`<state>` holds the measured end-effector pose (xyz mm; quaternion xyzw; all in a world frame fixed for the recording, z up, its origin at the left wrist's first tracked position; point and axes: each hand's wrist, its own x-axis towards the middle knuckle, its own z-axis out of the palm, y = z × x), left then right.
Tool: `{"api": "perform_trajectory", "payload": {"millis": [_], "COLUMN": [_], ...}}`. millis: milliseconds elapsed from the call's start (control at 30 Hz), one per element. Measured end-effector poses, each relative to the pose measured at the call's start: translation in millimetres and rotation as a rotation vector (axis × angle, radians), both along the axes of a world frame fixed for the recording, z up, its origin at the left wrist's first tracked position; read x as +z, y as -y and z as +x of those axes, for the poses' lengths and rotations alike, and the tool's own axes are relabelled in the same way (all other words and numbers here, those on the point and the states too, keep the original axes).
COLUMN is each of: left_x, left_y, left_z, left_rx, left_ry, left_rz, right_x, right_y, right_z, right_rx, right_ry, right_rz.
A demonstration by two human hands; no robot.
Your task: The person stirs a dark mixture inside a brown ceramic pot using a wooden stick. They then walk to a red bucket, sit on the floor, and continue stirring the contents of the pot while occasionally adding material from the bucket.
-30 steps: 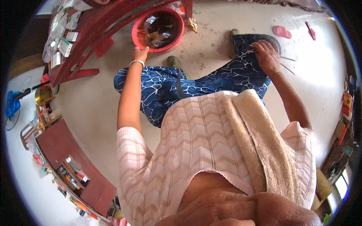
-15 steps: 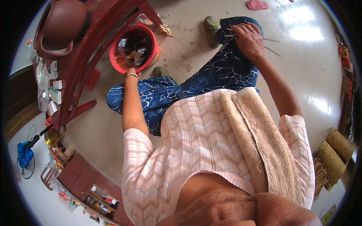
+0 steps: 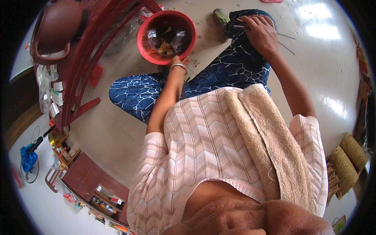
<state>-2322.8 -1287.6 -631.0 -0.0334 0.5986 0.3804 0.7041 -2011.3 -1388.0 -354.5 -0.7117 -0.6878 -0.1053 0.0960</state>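
Note:
My left hand [image 3: 180,62] grips the near rim of a round red bucket [image 3: 156,60], which is tilted so its inside faces up toward me. Inside it lie crumpled wrappers and a yellowish scrap [image 3: 165,49]. On my right knee, my right hand [image 3: 261,36] is closed around two long, thin metal rods [image 3: 286,36]. Their ends stick out on both sides of the hand; whether they are joined cannot be seen, as the fingers cover the middle.
A dark red wooden table frame [image 3: 84,58] stands left of the bucket, bearing a brown pot [image 3: 58,27] and small boxes [image 3: 56,97]. Woven mats [image 3: 348,166] lean at the lower right. A pink slipper [image 3: 272,1] lies at the top edge.
My left hand has brought the bucket rightward and slightly up in the picture, away from the table legs, and its opening shows more. My right hand stays on the knee with the rods.

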Motion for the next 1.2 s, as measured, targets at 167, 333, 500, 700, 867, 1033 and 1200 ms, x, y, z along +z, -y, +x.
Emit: {"api": "perform_trajectory", "payload": {"millis": [167,333,500,700,867,1033,1200], "left_x": [32.5,69.9,108.3,115.1,102.1,83.9,67.4], "left_y": [40.2,38.0,14.6,-79.2,-97.6,-91.6,-89.6], "left_z": [51.9,54.8,32.4,-28.7,-44.7,-48.1,-37.7], "left_rx": [-0.254,-0.685,-0.842,-0.6,-0.919,-1.15,-1.105], "left_ry": [0.134,0.051,-0.107,-0.834,-1.074,-1.275,-1.36], "left_rz": [-0.1,-0.017,0.242,0.548,0.404,0.564,0.789], "right_x": [-2.9,-14.1,-22.6,3.8,81.2,96.3,49.0], "right_y": [0.4,6.4,12.7,-15.5,-73.0,-97.0,-120.6], "right_z": [-8.6,-4.6,7.0,14.8,-41.9,-106.1,-151.6], "right_rx": [-0.052,-0.09,-0.088,0.094,0.309,0.358,0.355], "right_ry": [0.005,0.01,0.073,0.22,0.011,-0.359,-0.506], "right_rz": [0.002,0.018,-0.062,0.002,0.248,0.238,0.154]}}
